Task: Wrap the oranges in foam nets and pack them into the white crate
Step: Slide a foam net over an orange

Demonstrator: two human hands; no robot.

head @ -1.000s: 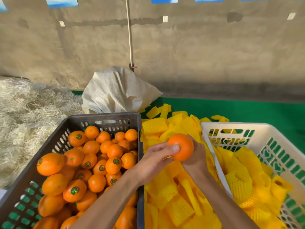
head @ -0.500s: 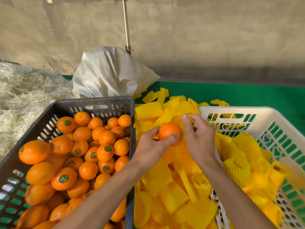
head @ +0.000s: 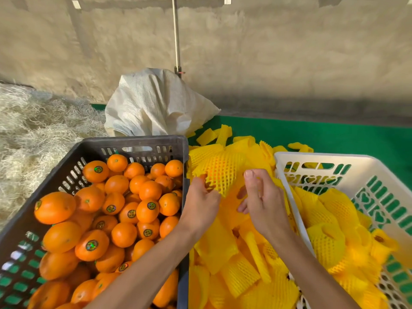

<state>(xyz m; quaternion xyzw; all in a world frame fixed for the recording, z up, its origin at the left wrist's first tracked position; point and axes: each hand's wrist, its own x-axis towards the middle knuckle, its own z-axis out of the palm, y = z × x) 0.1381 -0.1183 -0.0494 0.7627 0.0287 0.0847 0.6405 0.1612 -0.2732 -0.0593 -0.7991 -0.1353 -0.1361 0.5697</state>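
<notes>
Left hand (head: pixel 201 202) gripping netted orange (head: pixel 219 172) by net's lower edge, fingers curling into mesh. Right hand (head: pixel 259 200) hovering at 3 o'clock of it, fingers loosely bent, holding nothing. Foam-net pile (head: pixel 236 270) lying underneath. White crate (head: pixel 316 158) sitting at 3 o'clock, wrapped fruit inside. Dark crate (head: pixel 133 142) of oranges (head: pixel 124 210) sitting at 9 o'clock.

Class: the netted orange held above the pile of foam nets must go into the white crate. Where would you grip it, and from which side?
Probably cup the netted orange round its bulging middle, from its right, crate-facing side; the net's loose, ragged left edge would likely slip.
</notes>
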